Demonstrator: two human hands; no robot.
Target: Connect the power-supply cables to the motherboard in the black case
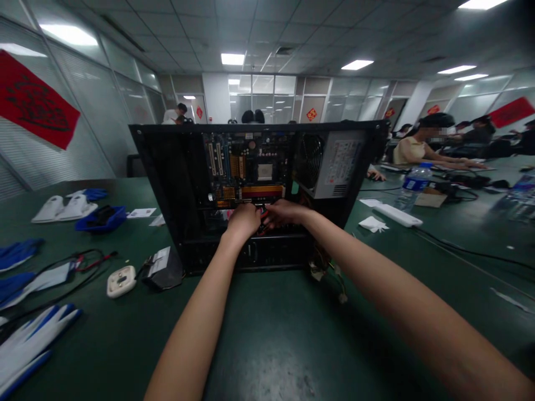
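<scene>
A black computer case (254,260) lies open toward me on the dark green table. Inside it are a motherboard (273,150) and, at the upper right, a grey power supply (343,164). Both my hands reach into the lower middle of the case, below the red and yellow memory slots (263,191). My left hand (243,218) is closed, with its fingers mostly hidden. Beside it, my right hand (286,214) bends its fingers inward in a pinch. A small red and dark bit shows between the hands, too small to name. Loose power cables (336,273) hang from the case's lower right.
On the left lie white-and-blue gloves (35,345), a blue tray (100,218), a cream square object (121,281) and a dark box-like part (162,270). Rightward are a white power strip (397,214) and a water bottle (413,186). People sit at tables further back.
</scene>
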